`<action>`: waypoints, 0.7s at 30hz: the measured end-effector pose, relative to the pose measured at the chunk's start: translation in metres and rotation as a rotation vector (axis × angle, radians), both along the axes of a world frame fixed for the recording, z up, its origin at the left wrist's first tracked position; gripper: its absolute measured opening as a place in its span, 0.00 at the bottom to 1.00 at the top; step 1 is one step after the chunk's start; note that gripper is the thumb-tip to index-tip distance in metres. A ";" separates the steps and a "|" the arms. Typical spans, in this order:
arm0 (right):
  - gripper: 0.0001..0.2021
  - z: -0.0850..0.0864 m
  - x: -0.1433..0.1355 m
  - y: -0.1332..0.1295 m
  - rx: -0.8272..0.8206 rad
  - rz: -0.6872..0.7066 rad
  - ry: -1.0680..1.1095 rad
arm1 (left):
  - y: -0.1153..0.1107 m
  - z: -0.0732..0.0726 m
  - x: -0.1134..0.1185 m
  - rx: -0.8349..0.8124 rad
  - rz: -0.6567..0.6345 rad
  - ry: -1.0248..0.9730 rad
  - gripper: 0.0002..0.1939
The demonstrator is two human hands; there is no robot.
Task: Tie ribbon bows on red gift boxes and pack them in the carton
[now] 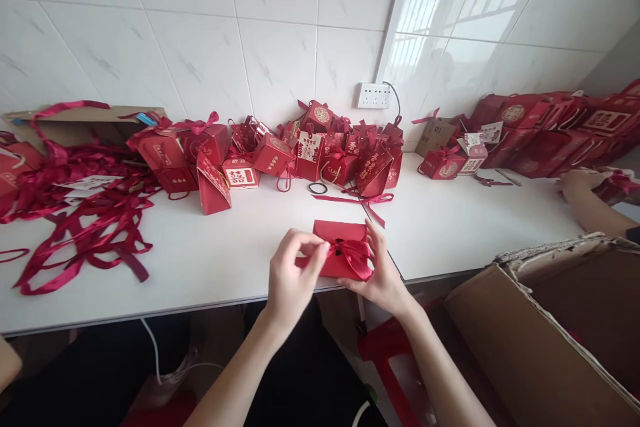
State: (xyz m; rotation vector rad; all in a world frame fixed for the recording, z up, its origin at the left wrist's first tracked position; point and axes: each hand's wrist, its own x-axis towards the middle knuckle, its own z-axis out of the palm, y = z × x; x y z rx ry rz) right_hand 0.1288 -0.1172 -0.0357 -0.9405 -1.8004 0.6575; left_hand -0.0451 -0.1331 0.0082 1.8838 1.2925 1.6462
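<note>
A small red gift box (340, 230) rests near the table's front edge, with a shiny red ribbon bow (354, 257) across its front. My left hand (295, 270) is closed in a pinch on the ribbon at the left side of the bow. My right hand (381, 280) grips the box's right side, fingers at the top corner and thumb at the lower edge. Just behind the box lies a loose length of red ribbon (345, 199), beside a dark ring (318, 188).
Many red gift boxes (273, 155) line the wall. Tangled red ribbons (90, 240) cover the table's left part. An open cardboard box (505, 333) stands at the front right, above a red stool (387, 353). Another person's hand (583, 180) is at the far right.
</note>
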 end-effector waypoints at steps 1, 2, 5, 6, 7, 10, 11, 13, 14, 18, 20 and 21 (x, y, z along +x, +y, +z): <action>0.48 0.000 -0.002 -0.004 0.079 -0.047 0.008 | -0.007 0.002 0.002 0.167 -0.012 0.092 0.02; 0.47 0.001 -0.003 -0.008 0.149 -0.087 0.023 | -0.013 0.004 0.005 0.315 -0.036 0.190 0.02; 0.46 0.005 -0.002 -0.020 0.311 -0.166 0.080 | -0.031 0.008 0.008 0.582 -0.148 0.396 0.11; 0.46 0.007 -0.001 -0.024 0.356 -0.188 0.090 | -0.035 0.010 0.009 0.622 -0.196 0.421 0.12; 0.46 0.009 0.001 -0.027 0.395 -0.209 0.092 | -0.038 0.012 0.009 0.649 -0.245 0.427 0.12; 0.48 0.014 0.012 -0.041 0.464 -0.289 0.061 | -0.036 0.019 0.011 0.671 -0.282 0.369 0.13; 0.49 0.017 0.018 -0.047 0.471 -0.335 0.053 | -0.030 0.022 0.012 0.637 -0.226 0.329 0.11; 0.47 0.024 0.034 -0.064 0.388 -0.479 0.103 | -0.013 0.025 0.016 0.462 -0.093 0.261 0.06; 0.43 0.031 0.045 -0.074 0.276 -0.549 0.184 | -0.003 0.026 0.020 0.346 -0.051 0.244 0.04; 0.26 0.067 0.093 -0.121 -0.439 -0.595 0.756 | 0.030 0.017 0.055 0.002 -0.206 0.341 0.04; 0.25 0.086 0.113 -0.145 -0.629 -0.588 0.951 | 0.033 0.010 0.086 -0.019 -0.384 0.415 0.05; 0.25 0.093 0.121 -0.157 -0.656 -0.606 1.001 | 0.030 0.007 0.104 0.012 -0.474 0.445 0.06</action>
